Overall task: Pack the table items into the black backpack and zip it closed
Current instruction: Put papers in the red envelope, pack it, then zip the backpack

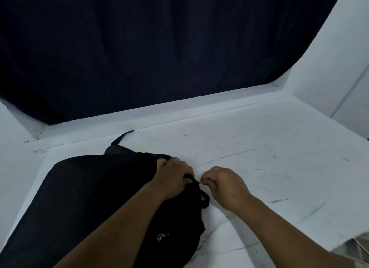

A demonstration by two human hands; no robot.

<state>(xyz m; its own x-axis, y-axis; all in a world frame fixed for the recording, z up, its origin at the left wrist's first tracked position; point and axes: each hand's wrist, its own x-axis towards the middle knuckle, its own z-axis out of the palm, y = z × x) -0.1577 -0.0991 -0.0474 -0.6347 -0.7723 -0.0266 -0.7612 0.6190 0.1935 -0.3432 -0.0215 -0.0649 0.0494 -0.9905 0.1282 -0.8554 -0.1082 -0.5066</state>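
The black backpack (85, 189) lies flat on the white table (269, 157), at the near left. My left hand (173, 175) grips the fabric at the bag's right end, fingers curled over its edge. Right beside it, my right hand (221, 183) pinches a small metal zipper pull (200, 181) at that same end. A black carry loop (205, 199) hangs just below the pull. A second metal zipper tab (162, 237) lies on the bag's near side. No loose items show on the table.
A dark curtain (149, 47) hangs behind the table's far edge. White walls stand at the right (329, 67) and far left. A strap (121, 137) sticks out behind the bag. A scrap of pale cloth (355, 245) shows at the lower right corner.
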